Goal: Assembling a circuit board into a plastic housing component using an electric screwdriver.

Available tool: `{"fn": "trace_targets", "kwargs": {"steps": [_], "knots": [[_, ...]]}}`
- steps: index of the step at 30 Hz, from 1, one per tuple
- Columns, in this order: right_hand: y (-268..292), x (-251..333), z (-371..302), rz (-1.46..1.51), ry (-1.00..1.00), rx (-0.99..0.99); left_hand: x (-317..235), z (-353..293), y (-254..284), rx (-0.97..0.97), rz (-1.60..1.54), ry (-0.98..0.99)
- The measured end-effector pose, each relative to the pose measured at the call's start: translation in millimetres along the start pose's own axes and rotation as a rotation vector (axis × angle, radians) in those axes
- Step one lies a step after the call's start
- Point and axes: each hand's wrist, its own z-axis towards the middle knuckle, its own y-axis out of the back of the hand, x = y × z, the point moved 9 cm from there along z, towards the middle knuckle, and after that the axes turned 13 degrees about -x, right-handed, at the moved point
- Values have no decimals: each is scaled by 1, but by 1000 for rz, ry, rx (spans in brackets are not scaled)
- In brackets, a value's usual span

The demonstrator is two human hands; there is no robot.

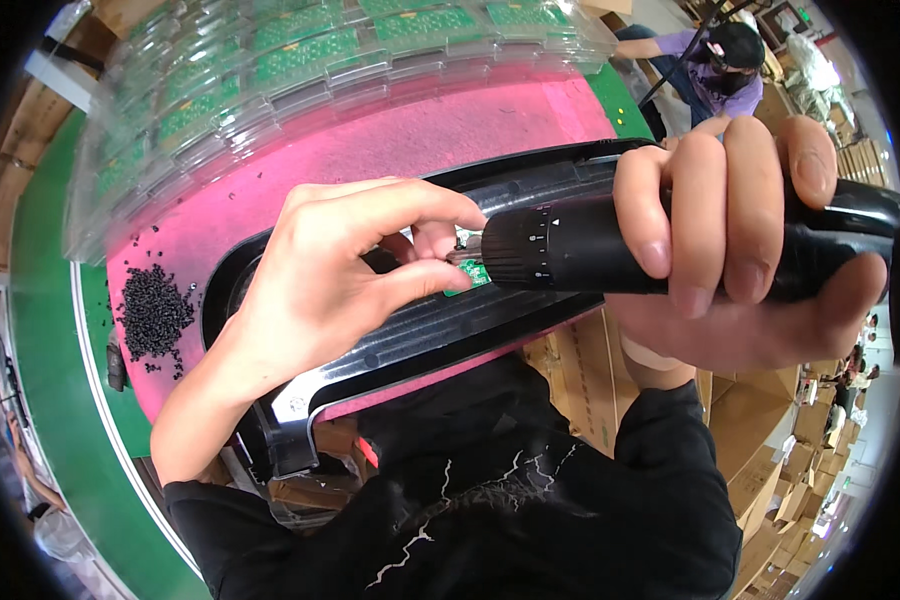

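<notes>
A black electric screwdriver (590,245) with a ridged collar fills my right hand (720,230), its fingers wrapped round the body. The tool lies nearly level and its nose points left, toward my left hand (340,260). There, thumb and fingers pinch at the tool's tip, next to a small green circuit board (470,274). Whether the left fingers grip the bit, a screw or the board's edge is hard to see. Below both hands lies a long black plastic housing (410,345), shaped like a shallow tray, with the board over its middle.
A heap of small black screws (155,312) sits on the pink mat (370,135) at the left. Clear plastic trays (270,85) of green boards are stacked at the back. Another person (725,75) sits at the far right. Cardboard boxes (595,380) stand at the right.
</notes>
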Motion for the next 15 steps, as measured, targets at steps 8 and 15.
{"fn": "trace_targets", "kwargs": {"steps": [8, 15], "knots": [[-4, 6, 3, -32, 44, 18, -3, 2, 5, -55, -67, -46], [-1, 11, 6, 5, 40, 53, -12, 5, 12, -80, -57, -189]]}}
